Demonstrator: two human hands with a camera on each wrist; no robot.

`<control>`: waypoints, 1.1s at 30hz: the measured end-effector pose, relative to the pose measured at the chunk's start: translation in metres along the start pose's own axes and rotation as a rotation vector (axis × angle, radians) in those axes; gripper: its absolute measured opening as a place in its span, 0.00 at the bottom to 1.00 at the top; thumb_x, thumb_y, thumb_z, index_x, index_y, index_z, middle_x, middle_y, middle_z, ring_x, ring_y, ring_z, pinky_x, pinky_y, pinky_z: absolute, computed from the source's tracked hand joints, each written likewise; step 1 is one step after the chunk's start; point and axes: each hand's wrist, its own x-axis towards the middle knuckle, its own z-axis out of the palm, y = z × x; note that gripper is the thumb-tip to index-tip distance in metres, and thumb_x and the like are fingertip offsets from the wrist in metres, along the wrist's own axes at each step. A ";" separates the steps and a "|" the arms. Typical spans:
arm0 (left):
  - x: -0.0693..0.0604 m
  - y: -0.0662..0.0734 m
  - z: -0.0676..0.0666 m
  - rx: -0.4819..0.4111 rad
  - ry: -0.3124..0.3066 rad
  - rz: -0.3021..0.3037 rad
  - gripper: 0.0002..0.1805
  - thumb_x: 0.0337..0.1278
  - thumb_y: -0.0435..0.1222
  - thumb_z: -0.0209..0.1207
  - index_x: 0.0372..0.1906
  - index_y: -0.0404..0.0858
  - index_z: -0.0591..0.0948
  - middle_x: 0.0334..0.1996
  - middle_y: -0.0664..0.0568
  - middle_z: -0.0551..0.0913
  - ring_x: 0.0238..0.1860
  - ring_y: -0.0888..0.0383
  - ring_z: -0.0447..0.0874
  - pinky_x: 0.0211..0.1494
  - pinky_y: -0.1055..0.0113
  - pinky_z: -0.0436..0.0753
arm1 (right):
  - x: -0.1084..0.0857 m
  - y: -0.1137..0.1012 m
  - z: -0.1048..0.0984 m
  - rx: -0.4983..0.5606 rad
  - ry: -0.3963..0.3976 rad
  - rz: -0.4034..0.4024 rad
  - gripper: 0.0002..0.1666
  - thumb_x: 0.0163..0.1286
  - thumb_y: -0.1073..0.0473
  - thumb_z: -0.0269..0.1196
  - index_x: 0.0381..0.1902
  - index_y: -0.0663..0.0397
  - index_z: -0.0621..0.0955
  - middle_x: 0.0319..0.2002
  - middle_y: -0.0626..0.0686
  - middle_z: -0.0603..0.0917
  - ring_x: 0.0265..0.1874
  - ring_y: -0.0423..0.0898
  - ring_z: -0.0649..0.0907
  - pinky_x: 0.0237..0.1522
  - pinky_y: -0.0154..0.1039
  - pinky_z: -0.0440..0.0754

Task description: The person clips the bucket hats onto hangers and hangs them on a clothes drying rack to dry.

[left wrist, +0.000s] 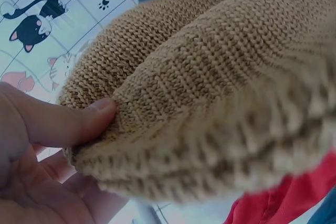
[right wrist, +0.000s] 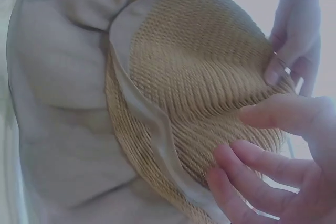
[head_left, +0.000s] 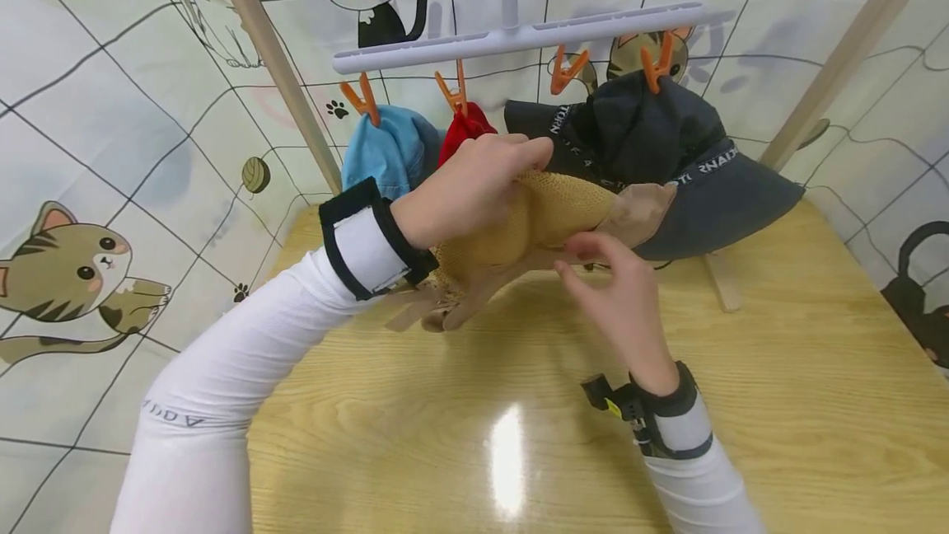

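Note:
A tan woven hat [head_left: 571, 204] with a beige cloth brim [right wrist: 63, 77] hangs in the air above the table, crown upward and tilted. My left hand [head_left: 474, 188] pinches the top of its crown between thumb and fingers. In the left wrist view, the left thumb [left wrist: 89, 121] presses the folded weave [left wrist: 210, 72]. Close to the front of the hat is my right hand [head_left: 623, 295], thumb apart from its loosely bent fingers. The right wrist view has these fingertips [right wrist: 223, 158] at the crown; whether they touch it I cannot tell.
Behind the hat, a white bar [head_left: 460, 46] on a wooden frame [head_left: 278, 64] carries several orange clips. Clipped there are a blue cap [head_left: 389, 151], a red item [head_left: 467, 126] and a dark lettered hat [head_left: 652, 130]. One clip [head_left: 567, 71] grips no hat. Below lies the wooden table [head_left: 415, 419].

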 end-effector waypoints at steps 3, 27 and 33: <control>-0.002 -0.002 -0.005 -0.014 0.026 0.004 0.11 0.57 0.21 0.54 0.42 0.35 0.76 0.37 0.49 0.79 0.39 0.55 0.76 0.42 0.68 0.75 | 0.002 -0.002 -0.009 0.000 0.010 -0.025 0.13 0.58 0.68 0.69 0.42 0.61 0.83 0.39 0.51 0.85 0.37 0.48 0.83 0.42 0.34 0.73; 0.020 0.020 0.025 -0.091 0.019 0.074 0.08 0.58 0.21 0.54 0.40 0.34 0.73 0.31 0.48 0.76 0.36 0.55 0.74 0.41 0.71 0.72 | 0.012 -0.028 -0.065 -0.128 0.075 -0.131 0.14 0.56 0.73 0.69 0.42 0.63 0.84 0.36 0.55 0.86 0.39 0.30 0.78 0.50 0.33 0.65; 0.031 0.026 0.033 -0.094 0.006 0.081 0.09 0.60 0.22 0.54 0.43 0.35 0.74 0.33 0.49 0.75 0.36 0.57 0.73 0.39 0.70 0.73 | 0.017 -0.027 -0.071 -0.163 0.037 -0.128 0.14 0.56 0.72 0.69 0.42 0.63 0.83 0.36 0.55 0.86 0.38 0.33 0.78 0.47 0.29 0.68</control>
